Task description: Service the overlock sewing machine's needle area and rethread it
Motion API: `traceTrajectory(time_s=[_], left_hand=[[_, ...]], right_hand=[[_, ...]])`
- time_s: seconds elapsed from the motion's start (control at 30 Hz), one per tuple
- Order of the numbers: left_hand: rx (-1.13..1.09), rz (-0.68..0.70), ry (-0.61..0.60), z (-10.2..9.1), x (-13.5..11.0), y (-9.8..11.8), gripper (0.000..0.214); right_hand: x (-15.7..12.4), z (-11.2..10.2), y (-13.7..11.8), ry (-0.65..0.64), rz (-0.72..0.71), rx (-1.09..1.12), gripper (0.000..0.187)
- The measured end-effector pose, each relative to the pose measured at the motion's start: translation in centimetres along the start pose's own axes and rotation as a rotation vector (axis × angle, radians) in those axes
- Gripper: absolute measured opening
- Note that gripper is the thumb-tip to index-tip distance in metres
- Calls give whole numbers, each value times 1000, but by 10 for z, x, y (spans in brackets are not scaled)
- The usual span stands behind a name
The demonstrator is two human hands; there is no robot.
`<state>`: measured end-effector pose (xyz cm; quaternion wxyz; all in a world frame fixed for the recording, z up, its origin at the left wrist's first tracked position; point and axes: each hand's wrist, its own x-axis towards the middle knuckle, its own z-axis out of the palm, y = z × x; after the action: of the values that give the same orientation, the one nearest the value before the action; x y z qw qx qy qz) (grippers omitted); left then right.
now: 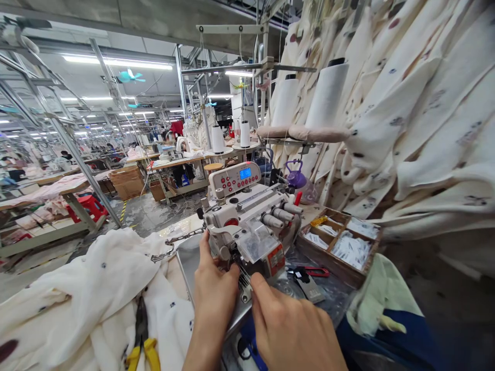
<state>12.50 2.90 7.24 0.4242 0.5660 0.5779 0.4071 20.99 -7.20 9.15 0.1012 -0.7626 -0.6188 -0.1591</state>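
The left hand (214, 291) is pressed up against the front of the sewing machine (247, 221), thumb pointing up along the casing and fingers curled in toward the presser foot (244, 282); whether they pinch anything there cannot be told from this angle. The right hand (294, 330) sits just in front of the machine, forefinger stretched out to the foot and the other fingers folded under, and again it cannot be told whether it grips something. This looks like close, fiddly work at the foot, so the sound way is probably to brace the left hand on the casing, move only the fingertips, stay out of the needle's line, and leave a clear view of the foot between the two hands. Around the machine, the blue-lit control panel (235, 178) sits on top. Red-handled snips (313, 271) lie just to its right on the table, and beyond them is a wooden tray (340, 273) of white labels. To the machine's left, white dotted cloth (88, 288) is heaped up with yellow-handled pliers (143, 340) lying on it. Behind it stand tall white thread cones (327, 93), and cream printed fabric (417, 103) hangs in folds to the right. Far behind and to the left, rows of worktables run under strip lights, with a red stool (87, 206) and cardboard boxes (126, 181) on the floor.
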Motion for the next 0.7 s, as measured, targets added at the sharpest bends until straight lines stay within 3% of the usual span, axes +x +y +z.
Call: traceTrajectory(time_s=[0.37,0.7], left_hand=[[-24,16,-7,-1,-2,1,94],[-26,34,-10,-3,-1,1,86]], right_hand=[[-3,1,-6,-37,15,6,48],[2,-5,-14,-90,62,-33,46]])
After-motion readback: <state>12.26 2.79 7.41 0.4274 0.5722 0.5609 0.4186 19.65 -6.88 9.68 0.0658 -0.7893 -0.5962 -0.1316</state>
